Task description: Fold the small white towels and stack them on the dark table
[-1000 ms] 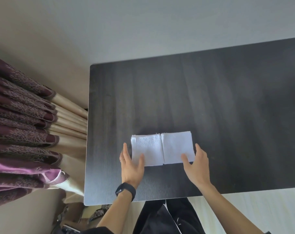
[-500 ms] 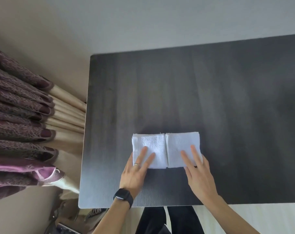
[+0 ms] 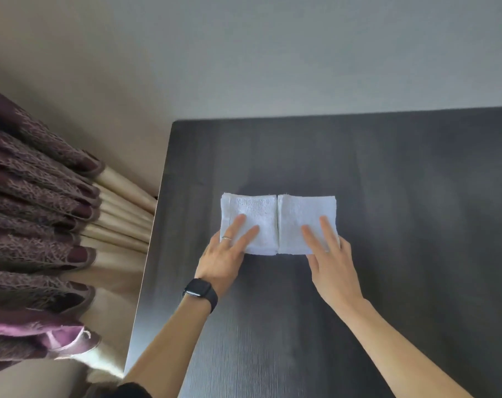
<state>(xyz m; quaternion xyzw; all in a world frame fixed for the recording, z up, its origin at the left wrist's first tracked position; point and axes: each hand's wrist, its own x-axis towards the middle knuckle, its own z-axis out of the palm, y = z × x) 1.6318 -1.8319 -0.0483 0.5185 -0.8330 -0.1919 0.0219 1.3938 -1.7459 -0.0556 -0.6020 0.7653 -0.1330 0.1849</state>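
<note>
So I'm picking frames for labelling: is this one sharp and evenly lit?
Head view: soft motion blur on both hands, left hand and right hand; the towels look slightly washed out; the table has pale sheen along its left edge; its straight edges lean from the wide lens.

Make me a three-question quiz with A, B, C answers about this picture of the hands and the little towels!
1. Where do the two folded white towels lie?
A. side by side on the dark table
B. on the floor
C. on the curtain

2. What colour is the watch on the left wrist?
A. red
B. black
C. yellow

3. What are the hands doing?
A. lifting a towel in the air
B. resting off the table
C. pressing flat, one on each towel

Answers:
1 A: the left towel and right towel meet edge to edge on the dark table.
2 B: the watch is black.
3 C: the left hand and right hand lay open fingers on the towels.
</note>
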